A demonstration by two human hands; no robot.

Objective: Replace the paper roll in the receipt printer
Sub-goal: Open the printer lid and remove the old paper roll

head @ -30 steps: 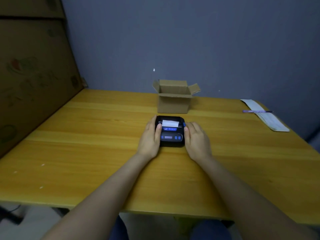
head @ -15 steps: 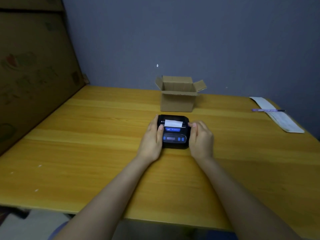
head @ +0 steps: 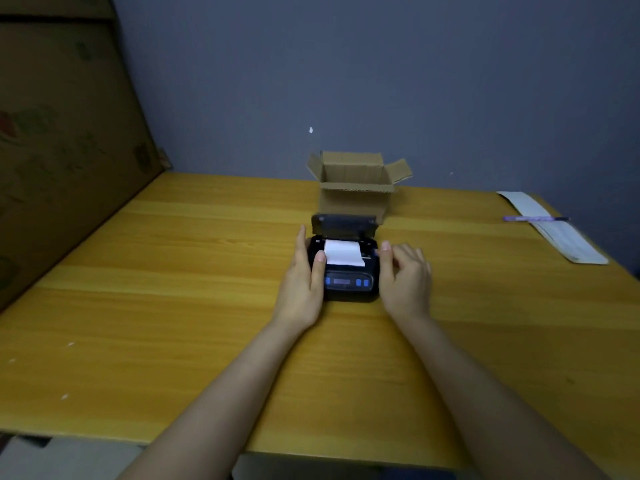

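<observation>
A small black receipt printer (head: 349, 289) with blue buttons sits in the middle of the wooden table (head: 173, 289). Its lid (head: 344, 225) stands open and tilted back. A white paper roll (head: 343, 252) lies in the open bay, with a strip of paper over the front edge. My left hand (head: 304, 282) grips the printer's left side, thumb on top near the paper. My right hand (head: 405, 275) rests against the printer's right side, index fingertip at the upper right corner, fingers loosely curled.
An open cardboard box (head: 355, 188) stands just behind the printer; its inside is hidden. At the far right lie a long strip of printed paper (head: 554, 230) and a purple pen (head: 533, 218) across it. A large cardboard panel (head: 62, 140) leans along the left edge.
The printer's lid has sprung open and now stands tilted back, exposing the paper roll. My right hand has drawn slightly away from the printer's side. The left hand stays put.
</observation>
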